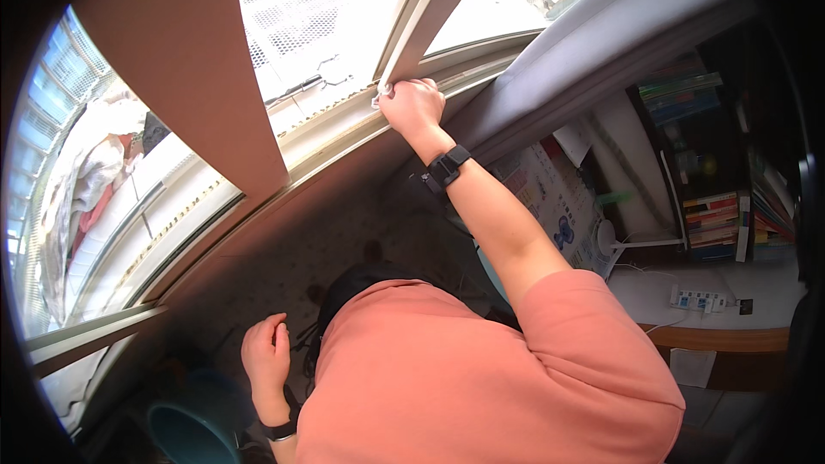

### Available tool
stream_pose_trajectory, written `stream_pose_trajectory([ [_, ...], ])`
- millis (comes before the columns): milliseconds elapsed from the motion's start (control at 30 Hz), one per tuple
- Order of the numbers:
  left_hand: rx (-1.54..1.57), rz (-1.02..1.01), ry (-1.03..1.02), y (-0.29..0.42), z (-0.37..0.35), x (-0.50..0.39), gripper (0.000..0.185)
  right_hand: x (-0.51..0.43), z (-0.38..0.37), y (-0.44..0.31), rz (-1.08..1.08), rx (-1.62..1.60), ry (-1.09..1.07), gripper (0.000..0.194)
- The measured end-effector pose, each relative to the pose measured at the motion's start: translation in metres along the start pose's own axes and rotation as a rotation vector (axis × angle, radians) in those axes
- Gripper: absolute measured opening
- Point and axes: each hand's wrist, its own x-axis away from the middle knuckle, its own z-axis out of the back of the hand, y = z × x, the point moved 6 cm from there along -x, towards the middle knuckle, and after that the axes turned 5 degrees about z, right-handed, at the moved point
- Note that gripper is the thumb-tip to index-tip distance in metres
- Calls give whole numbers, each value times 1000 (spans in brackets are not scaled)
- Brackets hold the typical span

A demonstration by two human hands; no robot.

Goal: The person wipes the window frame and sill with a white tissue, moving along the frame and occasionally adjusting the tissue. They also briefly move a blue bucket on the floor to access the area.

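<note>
My right hand [414, 103] reaches out to the window and is closed on a crumpled white cloth or tissue [380, 98]. It rests at the foot of the upright sash frame [412, 51], against the sliding window's track [341, 117]. Most of the white piece is hidden in my fingers. My left hand [265, 348] hangs low beside my body, away from the window, with its fingers loosely curled and nothing seen in it. Dark bands sit on both wrists.
A grey curtain [554, 51] hangs right of the window. A desk [644, 290] carries a power strip [699, 301], a white lamp [606, 237] and books [712, 222]. A teal bucket [193, 435] stands at lower left. Fabric [97, 167] lies outside the left pane.
</note>
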Motion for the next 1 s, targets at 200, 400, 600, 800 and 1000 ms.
stream_pose_trajectory([
  [200,-19,20,41,-17,17,22,14,36,-3,-111,283,8,167,21],
  [400,-36,46,66,-38,30,46,15,28,-13,-77,115,-563,-136,35],
  [600,-41,71,73,-43,35,47,15,21,-7,-52,-194,-1314,-371,22],
  [800,-38,32,53,-28,25,37,15,23,-3,-36,-365,-1604,-369,24],
  [1000,-63,22,53,-11,17,24,15,19,9,-2,-401,-1718,-369,28],
])
